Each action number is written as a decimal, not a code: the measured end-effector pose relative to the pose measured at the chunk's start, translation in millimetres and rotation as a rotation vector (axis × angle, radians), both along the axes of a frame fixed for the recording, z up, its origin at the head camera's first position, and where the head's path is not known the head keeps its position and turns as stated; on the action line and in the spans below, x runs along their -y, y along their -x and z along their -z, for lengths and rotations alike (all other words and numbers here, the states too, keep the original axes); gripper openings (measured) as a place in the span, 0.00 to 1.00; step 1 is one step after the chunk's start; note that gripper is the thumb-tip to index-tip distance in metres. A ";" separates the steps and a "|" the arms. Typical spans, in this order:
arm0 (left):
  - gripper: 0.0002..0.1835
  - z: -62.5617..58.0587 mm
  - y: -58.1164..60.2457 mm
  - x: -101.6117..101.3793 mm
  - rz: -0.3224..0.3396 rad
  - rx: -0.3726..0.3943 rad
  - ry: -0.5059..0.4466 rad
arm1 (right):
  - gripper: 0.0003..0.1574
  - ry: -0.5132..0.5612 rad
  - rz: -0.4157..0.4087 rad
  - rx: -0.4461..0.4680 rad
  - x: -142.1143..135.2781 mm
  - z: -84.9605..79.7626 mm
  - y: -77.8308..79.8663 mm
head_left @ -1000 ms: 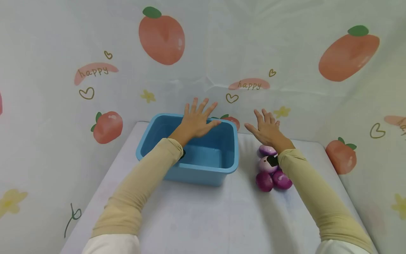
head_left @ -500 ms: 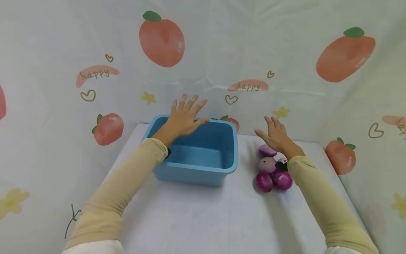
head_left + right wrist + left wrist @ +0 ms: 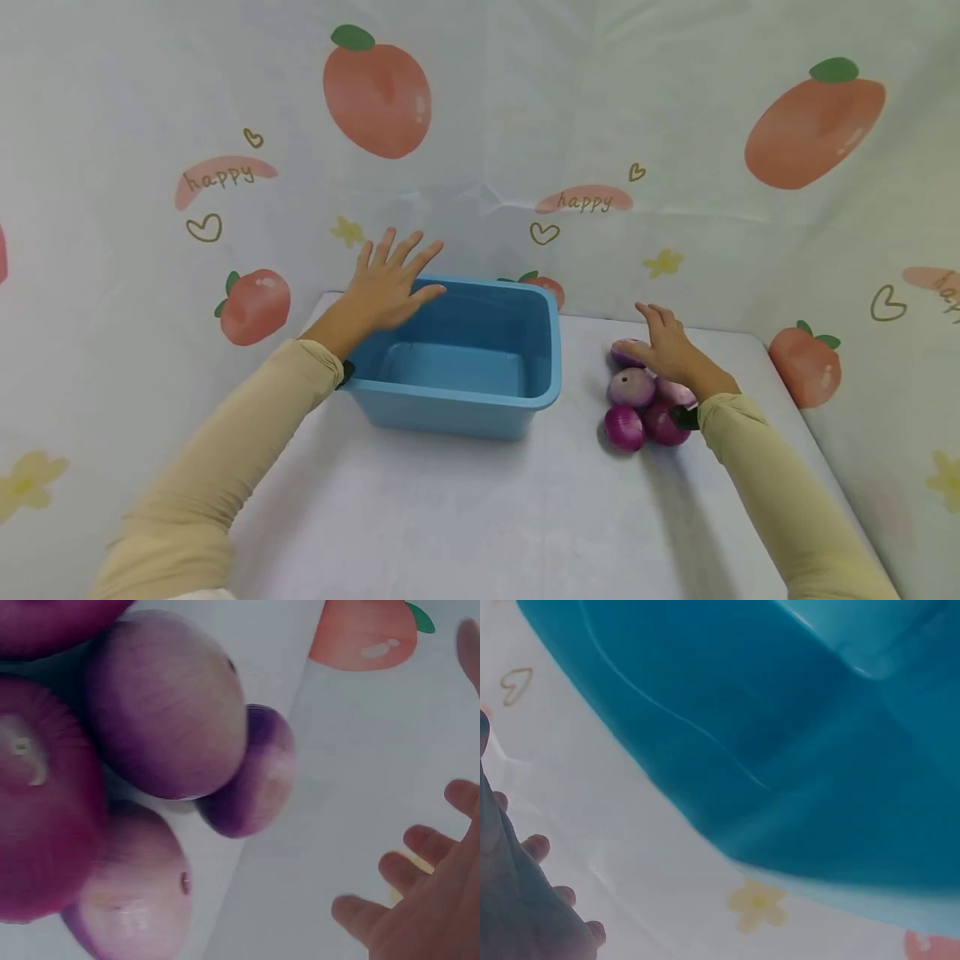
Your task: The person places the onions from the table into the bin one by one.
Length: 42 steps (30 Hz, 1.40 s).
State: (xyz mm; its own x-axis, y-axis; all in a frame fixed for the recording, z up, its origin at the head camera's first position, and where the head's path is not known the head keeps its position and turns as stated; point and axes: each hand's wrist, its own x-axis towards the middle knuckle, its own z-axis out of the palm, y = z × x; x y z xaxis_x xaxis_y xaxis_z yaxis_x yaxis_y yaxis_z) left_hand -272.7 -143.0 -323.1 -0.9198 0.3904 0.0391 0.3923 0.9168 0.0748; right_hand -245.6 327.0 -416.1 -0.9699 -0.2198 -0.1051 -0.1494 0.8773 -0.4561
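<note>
Over the left side of a blue plastic tub (image 3: 450, 398) hovers my left hand (image 3: 378, 292), fingers spread and nothing held. In the left wrist view the tub's inside wall (image 3: 705, 712) fills much of the frame, the fingers at lower left. Several purple onions (image 3: 632, 389) lie in a cluster on the right of the table. My right hand (image 3: 670, 350) is above the back of that cluster, its fingers extended and holding nothing. In the right wrist view an onion (image 3: 169, 705) appears close up, apart from the fingers of the right hand (image 3: 435, 900).
A white cloth covers the table (image 3: 450, 517). Behind it hangs a white curtain (image 3: 480, 100) printed with red fruit, flowers and lettering. The tub stands left of the onions, with a strip of table between them.
My left hand has moved left across the tub, fingers still spread. The right hand has shifted right and come down closer to the onions. Tub and onions have stayed in place.
</note>
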 end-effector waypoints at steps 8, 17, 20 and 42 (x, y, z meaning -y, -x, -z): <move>0.42 12.9 5.0 41.2 0.076 -0.013 -0.032 | 0.59 -0.040 -0.052 -0.042 -5.1 11.0 -18.6; 0.41 20.6 -0.5 66.8 0.051 0.039 -0.019 | 0.51 -0.017 -0.084 0.012 -7.0 22.3 -30.4; 0.41 27.0 -2.6 74.9 0.042 0.050 -0.016 | 0.49 -0.010 -0.085 0.037 -5.5 25.2 -31.2; 0.42 61.7 0.0 97.3 -0.066 0.189 -0.143 | 0.33 -0.063 -0.132 -0.005 2.0 38.1 -35.5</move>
State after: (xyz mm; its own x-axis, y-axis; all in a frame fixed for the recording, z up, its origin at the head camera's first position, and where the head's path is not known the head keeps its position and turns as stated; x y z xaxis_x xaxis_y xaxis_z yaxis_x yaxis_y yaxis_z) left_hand -272.7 -240.3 -384.8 -0.9394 0.3319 -0.0859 0.2984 0.9149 0.2719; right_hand -210.1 325.0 -454.2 -0.9333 -0.3390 -0.1182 -0.2677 0.8765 -0.4002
